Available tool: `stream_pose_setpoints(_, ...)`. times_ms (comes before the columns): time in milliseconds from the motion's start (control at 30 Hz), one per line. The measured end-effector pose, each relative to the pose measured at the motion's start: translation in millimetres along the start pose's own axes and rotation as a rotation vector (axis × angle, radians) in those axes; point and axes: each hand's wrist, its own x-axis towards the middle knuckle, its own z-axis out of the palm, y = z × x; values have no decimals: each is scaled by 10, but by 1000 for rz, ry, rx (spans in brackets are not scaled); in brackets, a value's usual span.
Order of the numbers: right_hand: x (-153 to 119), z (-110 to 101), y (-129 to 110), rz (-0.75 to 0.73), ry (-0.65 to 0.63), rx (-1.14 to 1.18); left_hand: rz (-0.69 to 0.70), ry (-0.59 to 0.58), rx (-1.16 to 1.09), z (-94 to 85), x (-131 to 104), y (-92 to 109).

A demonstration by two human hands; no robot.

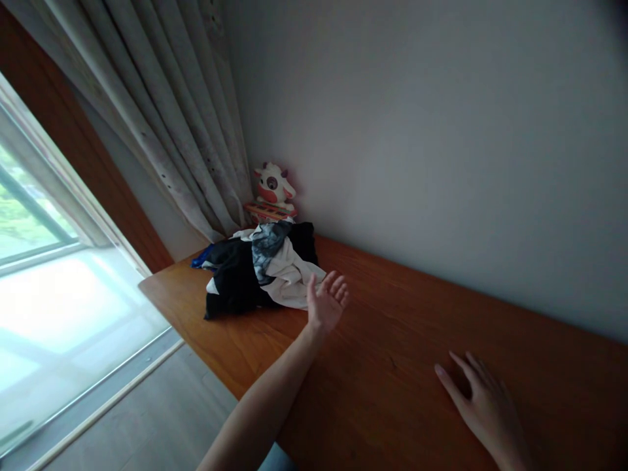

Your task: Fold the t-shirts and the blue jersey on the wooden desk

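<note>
"What's the tabletop made of?"
"Smooth-looking brown wood, grain showing, with a soft sheen."
"And the heap of clothes?"
"Matt, creased cloth."
"The curtain?"
"Cloth too, matt, hanging in folds."
"That cow toy?"
"It looks like smooth plastic."
"The wall?"
"Matt and smooth; I can't tell the material."

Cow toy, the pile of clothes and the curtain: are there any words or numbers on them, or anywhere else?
No words, labels, brands, numbers or signs can be read here.
White toy cow with a red muzzle: no readable text; too small and blurred to tell.
Crumpled pile of black, white and blue-grey cloth: no readable text.
Pale folded curtain: small dark marks, too blurred to make out.
</note>
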Motion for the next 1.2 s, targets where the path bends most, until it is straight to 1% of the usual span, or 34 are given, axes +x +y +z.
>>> stream_pose_setpoints(67, 9, -13, -6, 8, -16, 6, 1, -1, -300, -27, 6, 209)
stream_pose_setpoints(100, 13, -20, -10, 14, -22, 5, 23, -7, -408, -45, 5, 307)
stream_pose_setpoints(167, 17, -31, -17, 22, -31, 4, 118, -20, -459, -95, 13, 472)
stream_pose_setpoints(233, 18, -33, -21, 23, -31, 6, 230, 9, -391, -169, 51, 591)
stream_pose_setpoints(333, 18, -24, -18, 16, -11, 14, 375, 110, -184, -316, 158, 694)
stream_pose_setpoints(400, 17, -15, -11, 4, 7, 20, 434, 159, -41, -398, 231, 719)
stream_pose_setpoints(467, 14, -7, -5, -4, 19, 23, 453, 165, 36, -424, 280, 706)
stream_pose_setpoints(500, 12, -3, -4, -7, 20, 24, 443, 155, 41, -410, 293, 682)
stream_pose_setpoints(567, 7, -1, -13, -7, 21, 23, 375, 118, 17, -332, 292, 588)
stream_pose_setpoints(633, 10, -10, -42, -10, 23, 28, 251, 70, 11, -212, 257, 439)
stream_pose_setpoints(700, 25, -37, -95, -11, 41, 64, 103, 23, 67, -87, 184, 265)
stream_pose_setpoints(767, 48, -87, -176, 25, 109, 146, -52, -48, 160, 11, 67, 109)
stream_pose_setpoints(800, 57, -117, -227, 57, 160, 201, -132, -110, 207, 45, -6, 48)
stream_pose_setpoints(833, 61, -149, -284, 89, 213, 256, -216, -199, 254, 70, -85, -1)
stream_pose_setpoints(867, 59, -179, -346, 110, 254, 305, -308, -316, 304, 86, -166, -42)
stream_pose_setpoints(900, 50, -203, -413, 114, 269, 342, -412, -462, 360, 96, -244, -83)
stream_pose_setpoints(933, 33, -220, -485, 96, 254, 365, -532, -640, 427, 100, -316, -131)
stream_pose_setpoints(1000, -17, -224, -634, -14, 163, 388, -836, -1063, 572, 105, -432, -264)
stream_pose_setpoints(1033, -45, -210, -709, -99, 114, 398, -1012, -1282, 630, 109, -474, -349)
stream_pose_setpoints(1067, -72, -188, -780, -200, 70, 408, -1171, -1472, 673, 118, -507, -434)
stream_pose_setpoints(1100, -95, -159, -846, -302, 39, 415, -1289, -1620, 704, 131, -533, -507)
stream_pose_setpoints(1133, -113, -126, -901, -396, 13, 418, -1355, -1725, 722, 149, -553, -556)
stream_pose_setpoints(1167, -126, -93, -942, -471, -9, 422, -1357, -1778, 729, 172, -566, -571)
stream_pose_setpoints(1200, -135, -61, -966, -514, -27, 431, -1301, -1782, 725, 198, -573, -549)
